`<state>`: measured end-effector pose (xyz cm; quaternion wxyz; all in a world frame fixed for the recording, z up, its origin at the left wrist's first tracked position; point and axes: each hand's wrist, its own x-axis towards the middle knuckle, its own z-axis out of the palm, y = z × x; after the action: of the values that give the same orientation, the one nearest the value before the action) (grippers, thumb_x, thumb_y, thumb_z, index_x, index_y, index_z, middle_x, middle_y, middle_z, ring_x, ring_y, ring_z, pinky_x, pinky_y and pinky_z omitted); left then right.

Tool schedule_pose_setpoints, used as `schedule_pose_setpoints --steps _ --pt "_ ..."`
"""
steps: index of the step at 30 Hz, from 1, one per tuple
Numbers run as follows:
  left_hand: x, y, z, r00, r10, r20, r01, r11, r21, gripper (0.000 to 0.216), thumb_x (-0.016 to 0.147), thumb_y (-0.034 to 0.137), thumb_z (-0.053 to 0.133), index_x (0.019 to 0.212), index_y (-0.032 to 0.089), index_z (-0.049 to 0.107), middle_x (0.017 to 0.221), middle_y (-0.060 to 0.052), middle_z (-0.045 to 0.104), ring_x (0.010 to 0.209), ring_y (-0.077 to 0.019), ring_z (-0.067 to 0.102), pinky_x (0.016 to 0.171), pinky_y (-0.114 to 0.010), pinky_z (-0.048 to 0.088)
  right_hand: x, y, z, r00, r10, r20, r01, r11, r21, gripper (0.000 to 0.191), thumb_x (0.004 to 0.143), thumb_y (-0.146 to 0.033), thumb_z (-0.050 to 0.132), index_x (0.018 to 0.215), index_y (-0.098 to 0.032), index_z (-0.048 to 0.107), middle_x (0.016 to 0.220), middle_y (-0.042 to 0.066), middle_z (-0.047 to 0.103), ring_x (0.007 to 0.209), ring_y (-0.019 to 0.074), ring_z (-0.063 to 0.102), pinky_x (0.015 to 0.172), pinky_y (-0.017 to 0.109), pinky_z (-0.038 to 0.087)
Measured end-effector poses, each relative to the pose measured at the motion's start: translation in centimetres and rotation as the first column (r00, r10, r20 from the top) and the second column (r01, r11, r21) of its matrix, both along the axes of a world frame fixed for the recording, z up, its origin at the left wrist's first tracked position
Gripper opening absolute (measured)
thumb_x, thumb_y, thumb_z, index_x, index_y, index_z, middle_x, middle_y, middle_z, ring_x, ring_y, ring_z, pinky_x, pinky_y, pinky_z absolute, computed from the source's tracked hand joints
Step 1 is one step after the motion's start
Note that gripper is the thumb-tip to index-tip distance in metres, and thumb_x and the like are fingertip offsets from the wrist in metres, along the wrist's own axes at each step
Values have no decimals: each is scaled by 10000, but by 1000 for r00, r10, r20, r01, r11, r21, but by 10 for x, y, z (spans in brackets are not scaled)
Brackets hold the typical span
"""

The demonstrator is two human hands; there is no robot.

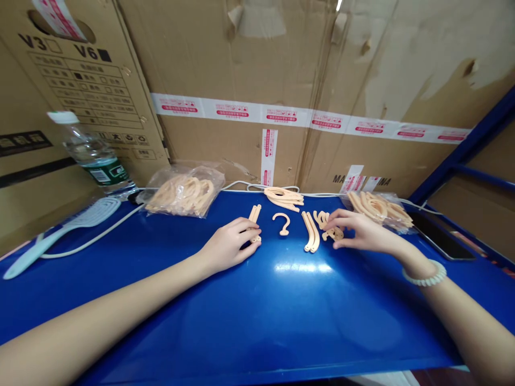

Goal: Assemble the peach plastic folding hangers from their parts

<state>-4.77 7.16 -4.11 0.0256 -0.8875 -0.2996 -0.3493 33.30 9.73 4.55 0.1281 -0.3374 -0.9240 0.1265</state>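
My left hand (pixel 231 244) rests on the blue table (pixel 257 305), its fingers curled round the near end of a pair of straight peach plastic bars (pixel 255 213). My right hand (pixel 358 231) pinches a small peach plastic piece (pixel 333 234) among a few like pieces. Between the hands lie a single peach hook (pixel 282 222) and two curved peach strips (pixel 311 236). A small heap of curved peach parts (pixel 284 197) lies further back. A bead bracelet (pixel 426 276) circles my right wrist.
Two clear bags of peach parts lie at the back, one on the left (pixel 183 193) and one on the right (pixel 380 206). A water bottle (pixel 94 155), a pale hairbrush (pixel 60 230), a white cable (pixel 100 236) and a dark phone (pixel 440 236) are also here. Cardboard boxes (pixel 257 80) wall the back.
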Motion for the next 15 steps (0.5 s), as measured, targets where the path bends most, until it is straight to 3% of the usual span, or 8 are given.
schedule_pose_setpoints --steps 7,10,12,15 --pt "2 -1 -2 1000 2 10 -2 1000 14 228 991 200 548 1117 149 731 1115 -129 734 1052 -253 686 925 -415 605 15 6 -12 993 -46 108 62 987 -151 458 886 -443 732 1306 -265 690 1297 115 541 1077 264 615 888 389 546" --pt "2 -1 -1 1000 0 -8 0 1000 25 222 996 199 554 1129 145 724 1117 -129 734 1040 -254 687 919 -415 605 15 7 -14 991 -48 126 71 980 -187 439 883 -337 700 1317 -272 686 1275 103 519 904 204 622 837 378 553" --pt "2 -1 -1 1000 3 -17 -3 1000 27 216 997 199 558 1126 145 723 1116 -127 734 1031 -254 688 916 -417 604 17 5 -12 989 -45 140 69 982 -174 469 864 -285 696 1333 -285 676 1263 94 507 841 180 607 811 372 552" --pt "2 -1 -1 1000 6 -26 -5 1000 29 210 997 201 565 1126 147 722 1122 -125 733 1031 -255 688 921 -421 600 23 2 -7 985 -44 169 63 992 -109 545 845 -232 695 1379 -324 642 1257 85 505 898 202 605 842 378 542"
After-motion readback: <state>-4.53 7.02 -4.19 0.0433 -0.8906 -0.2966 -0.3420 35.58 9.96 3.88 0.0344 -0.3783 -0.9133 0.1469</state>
